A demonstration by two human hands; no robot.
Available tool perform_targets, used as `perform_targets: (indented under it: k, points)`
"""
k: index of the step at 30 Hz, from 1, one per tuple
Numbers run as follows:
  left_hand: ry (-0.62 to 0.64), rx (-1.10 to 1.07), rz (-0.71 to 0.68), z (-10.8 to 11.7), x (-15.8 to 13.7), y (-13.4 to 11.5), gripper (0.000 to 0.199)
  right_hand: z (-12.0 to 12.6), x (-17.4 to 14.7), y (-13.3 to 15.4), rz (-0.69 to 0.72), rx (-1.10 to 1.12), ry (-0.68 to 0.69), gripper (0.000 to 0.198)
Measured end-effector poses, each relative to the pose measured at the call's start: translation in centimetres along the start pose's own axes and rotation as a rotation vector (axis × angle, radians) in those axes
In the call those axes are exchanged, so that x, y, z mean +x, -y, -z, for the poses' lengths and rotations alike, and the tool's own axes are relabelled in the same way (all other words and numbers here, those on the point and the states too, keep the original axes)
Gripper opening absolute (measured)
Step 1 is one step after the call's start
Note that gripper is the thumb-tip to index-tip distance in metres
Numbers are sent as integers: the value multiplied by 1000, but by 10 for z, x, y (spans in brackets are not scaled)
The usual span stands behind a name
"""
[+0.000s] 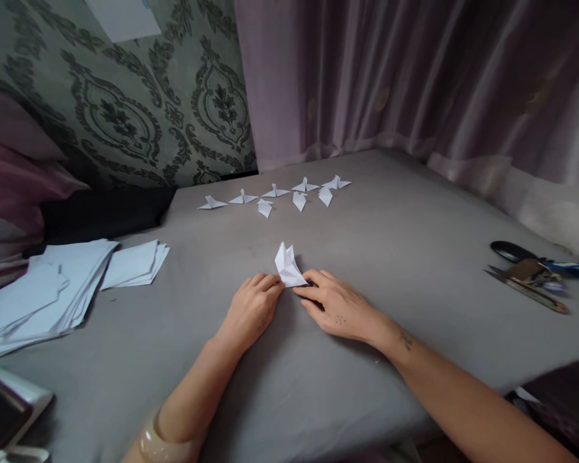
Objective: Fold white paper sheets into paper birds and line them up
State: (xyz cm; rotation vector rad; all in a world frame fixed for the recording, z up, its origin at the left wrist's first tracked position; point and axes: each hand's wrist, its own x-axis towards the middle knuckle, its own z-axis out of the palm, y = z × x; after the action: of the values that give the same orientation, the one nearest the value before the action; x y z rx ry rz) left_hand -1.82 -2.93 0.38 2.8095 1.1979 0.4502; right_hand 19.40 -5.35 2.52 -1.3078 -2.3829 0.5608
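Observation:
A piece of white folded paper (289,267) stands partly opened at the middle of the grey table, with pointed flaps rising from it. My left hand (255,303) has its fingers closed on the paper's lower left corner. At the lower right corner, my right hand (336,305) pinches the edge between thumb and fingers; the fingertips are partly hidden. Beyond my hands stand several white folded-paper birds (275,191) in a row with wings spread. In front of that row lie 3 narrower folded-paper pieces (299,201).
Large white sheets (84,276) and a smaller paper stack (135,262) lie at the left. Scissors (531,289) and a black computer mouse (510,251) rest at the right. A dark-screened device (2,411) sits at the lower left. A curtain (347,77) hangs behind the table (415,231).

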Motion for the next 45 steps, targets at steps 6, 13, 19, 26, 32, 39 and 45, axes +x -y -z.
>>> perform_targets:
  k: [6,13,19,26,32,39,45]
  points:
    - [48,-93,-68,-1,0,2,29,3,4,-11,-116,238,-63,25]
    - [55,-217,-86,-3,2,4,35,2,12,-22,-382,343,-80,24]
    - [66,-224,-98,-4,6,4,45,5,14,-21,-395,354,-82,23]
    - [82,-229,-117,-3,8,4,39,-2,16,-37,-510,566,-77,22]
    - [134,-180,-109,-1,9,0,46,-4,18,-43,-572,749,-101,21]
    - [198,-101,-116,1,13,-3,48,-3,18,-41,-588,803,-124,18]
    - [203,22,-119,-1,17,-9,55,-9,20,-46,-565,775,-133,18]
